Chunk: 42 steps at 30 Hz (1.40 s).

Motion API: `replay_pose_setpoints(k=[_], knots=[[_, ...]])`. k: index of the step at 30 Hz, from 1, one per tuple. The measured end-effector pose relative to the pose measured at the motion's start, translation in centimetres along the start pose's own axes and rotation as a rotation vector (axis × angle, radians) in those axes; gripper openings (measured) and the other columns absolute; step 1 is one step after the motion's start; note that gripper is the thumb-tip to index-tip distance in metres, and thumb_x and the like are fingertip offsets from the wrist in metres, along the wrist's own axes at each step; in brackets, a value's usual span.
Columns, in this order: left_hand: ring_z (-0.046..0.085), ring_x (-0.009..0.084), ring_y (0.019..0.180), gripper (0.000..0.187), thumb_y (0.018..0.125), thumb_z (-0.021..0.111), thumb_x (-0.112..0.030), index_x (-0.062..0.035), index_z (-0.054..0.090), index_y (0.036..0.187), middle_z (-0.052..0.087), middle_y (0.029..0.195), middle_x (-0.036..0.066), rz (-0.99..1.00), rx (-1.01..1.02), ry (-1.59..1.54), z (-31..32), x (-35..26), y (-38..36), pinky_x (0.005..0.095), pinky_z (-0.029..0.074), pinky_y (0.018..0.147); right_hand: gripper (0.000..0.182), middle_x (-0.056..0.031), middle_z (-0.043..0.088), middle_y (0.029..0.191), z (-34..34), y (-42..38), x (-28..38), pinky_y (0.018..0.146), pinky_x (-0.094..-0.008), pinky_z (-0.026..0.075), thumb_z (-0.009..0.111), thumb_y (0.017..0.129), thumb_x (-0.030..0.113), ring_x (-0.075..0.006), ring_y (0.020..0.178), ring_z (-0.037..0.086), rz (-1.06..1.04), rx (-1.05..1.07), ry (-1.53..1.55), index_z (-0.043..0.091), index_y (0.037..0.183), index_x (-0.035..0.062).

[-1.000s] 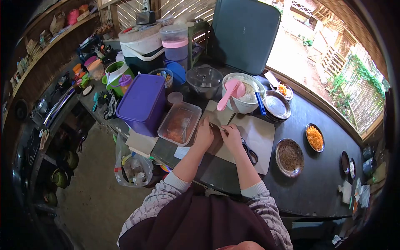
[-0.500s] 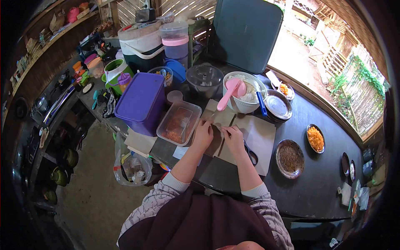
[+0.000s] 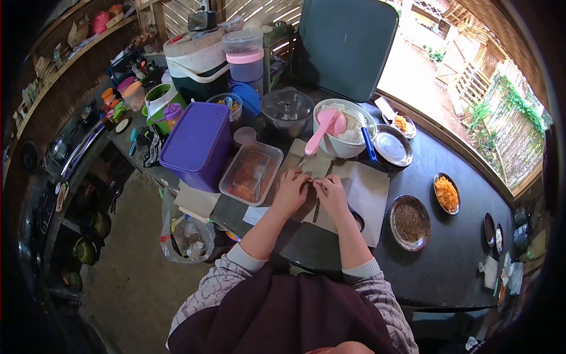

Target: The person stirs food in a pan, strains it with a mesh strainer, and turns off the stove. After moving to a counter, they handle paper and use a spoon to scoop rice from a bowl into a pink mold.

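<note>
Both hands, left and right, have met, pinching brown paper beside the clear tub.

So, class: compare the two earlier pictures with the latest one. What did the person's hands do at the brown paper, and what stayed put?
The left hand and right hand drew together until their fingertips meet over the brown paper, pinching something too small to identify. The right hand now covers more of the scissors. The rice bowl, clear tub and purple box kept their places.
</note>
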<state>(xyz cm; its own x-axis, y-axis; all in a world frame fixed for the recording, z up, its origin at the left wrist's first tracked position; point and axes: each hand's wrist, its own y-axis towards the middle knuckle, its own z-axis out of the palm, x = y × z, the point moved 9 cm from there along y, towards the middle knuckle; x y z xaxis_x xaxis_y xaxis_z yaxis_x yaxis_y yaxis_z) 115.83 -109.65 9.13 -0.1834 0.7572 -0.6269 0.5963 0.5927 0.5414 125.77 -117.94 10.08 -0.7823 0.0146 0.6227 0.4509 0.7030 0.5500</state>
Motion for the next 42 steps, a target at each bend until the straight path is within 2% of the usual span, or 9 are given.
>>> replay_pose_setpoints(k=[7, 13, 15, 18, 21, 28, 34, 37, 42], knots=[[0.043, 0.0321, 0.104, 0.019, 0.073, 0.058, -0.006, -0.0104, 0.061, 0.091, 0.05, 0.109, 0.009, -0.021, 0.066, 0.087, -0.2, 0.0, 0.0, 0.0398, 0.036, 0.088, 0.008, -0.0096, 0.057, 0.081, -1.4, 0.7, 1.0, 0.068, -0.035, 0.045, 0.062, 0.076, 0.011, -0.0288, 0.076, 0.054, -0.159, 0.074, -0.041, 0.062, 0.081, 0.0047], [0.047, 0.0312, 0.098, 0.02, 0.073, 0.053, 0.0, -0.0075, 0.061, 0.09, 0.053, 0.102, 0.01, 0.014, -0.018, -0.033, -1.3, 0.0, 0.5, 0.0375, 0.038, 0.084, 0.01, -0.0103, 0.06, 0.081, -3.4, 0.9, -0.8, 0.068, -0.0341, 0.045, 0.061, 0.077, 0.011, -0.0272, 0.076, 0.056, -0.002, 0.088, 0.043, 0.061, 0.082, 0.0027], [0.053, 0.0301, 0.086, 0.02, 0.073, 0.052, 0.003, -0.0041, 0.06, 0.09, 0.056, 0.094, 0.011, -0.014, 0.034, -0.196, -0.9, 0.2, 0.7, 0.0335, 0.042, 0.076, 0.013, -0.0098, 0.06, 0.079, -2.8, 0.8, -1.0, 0.063, -0.0284, 0.043, 0.062, 0.076, 0.008, -0.0202, 0.071, 0.056, 0.036, 0.164, 0.115, 0.06, 0.085, -0.0014], [0.055, 0.0264, 0.075, 0.016, 0.077, 0.052, 0.002, -0.0017, 0.06, 0.09, 0.057, 0.087, 0.011, 0.013, 0.015, -0.305, -1.2, -0.4, 0.8, 0.03, 0.043, 0.067, 0.014, -0.0113, 0.059, 0.081, -2.4, 0.6, -0.8, 0.064, -0.0303, 0.045, 0.061, 0.077, 0.009, -0.0241, 0.071, 0.057, 0.057, 0.233, 0.112, 0.063, 0.089, 0.0017], [0.055, 0.0256, 0.07, 0.011, 0.08, 0.054, -0.004, -0.0001, 0.059, 0.089, 0.056, 0.082, 0.012, -0.073, 0.03, -0.35, -1.3, -0.6, 0.9, 0.0306, 0.043, 0.063, 0.017, -0.01, 0.059, 0.081, -2.5, 0.6, -1.7, 0.063, -0.0287, 0.045, 0.063, 0.077, 0.009, -0.0207, 0.068, 0.057, 0.131, 0.223, 0.239, 0.063, 0.091, 0.0013], [0.055, 0.0154, 0.075, 0.012, 0.08, 0.058, -0.005, 0.0002, 0.061, 0.09, 0.059, 0.081, 0.009, -0.062, 0.067, -0.529, -0.4, -1.1, 1.0, 0.0243, 0.042, 0.066, 0.017, -0.0066, 0.062, 0.08, -5.7, -0.3, -2.8, 0.062, -0.0249, 0.045, 0.063, 0.079, 0.01, -0.0115, 0.067, 0.054, 0.468, 0.222, 0.347, 0.063, 0.091, -0.0009], [0.057, 0.0153, 0.08, 0.014, 0.081, 0.056, -0.004, 0.0, 0.061, 0.093, 0.06, 0.085, 0.008, 0.154, 0.181, -0.542, -1.4, -7.7, 1.6, 0.0245, 0.043, 0.071, 0.015, -0.007, 0.063, 0.085, -10.0, -2.8, -1.4, 0.066, -0.0226, 0.046, 0.062, 0.078, 0.005, -0.0084, 0.074, 0.055, 0.295, 0.209, 0.408, 0.061, 0.091, -0.0029], [0.058, 0.0183, 0.085, 0.014, 0.079, 0.057, -0.003, 0.0001, 0.06, 0.093, 0.059, 0.093, 0.01, 0.201, 0.325, -0.589, 0.9, -11.3, 1.7, 0.0268, 0.046, 0.075, 0.011, -0.0055, 0.061, 0.097, -14.2, -4.5, -0.6, 0.068, -0.021, 0.045, 0.06, 0.077, 0.0, -0.008, 0.082, 0.056, 0.294, 0.093, 0.362, 0.059, 0.088, -0.0029], [0.059, 0.0274, 0.08, 0.011, 0.075, 0.056, -0.003, 0.0, 0.058, 0.086, 0.058, 0.087, 0.013, 0.422, 0.401, -0.616, 6.6, -17.1, 2.6, 0.0326, 0.047, 0.07, 0.008, -0.0046, 0.06, 0.095, -20.6, -7.9, -3.4, 0.068, -0.0197, 0.045, 0.059, 0.077, 0.0, -0.0078, 0.083, 0.055, 0.346, -0.129, 0.263, 0.058, 0.085, -0.0011]])
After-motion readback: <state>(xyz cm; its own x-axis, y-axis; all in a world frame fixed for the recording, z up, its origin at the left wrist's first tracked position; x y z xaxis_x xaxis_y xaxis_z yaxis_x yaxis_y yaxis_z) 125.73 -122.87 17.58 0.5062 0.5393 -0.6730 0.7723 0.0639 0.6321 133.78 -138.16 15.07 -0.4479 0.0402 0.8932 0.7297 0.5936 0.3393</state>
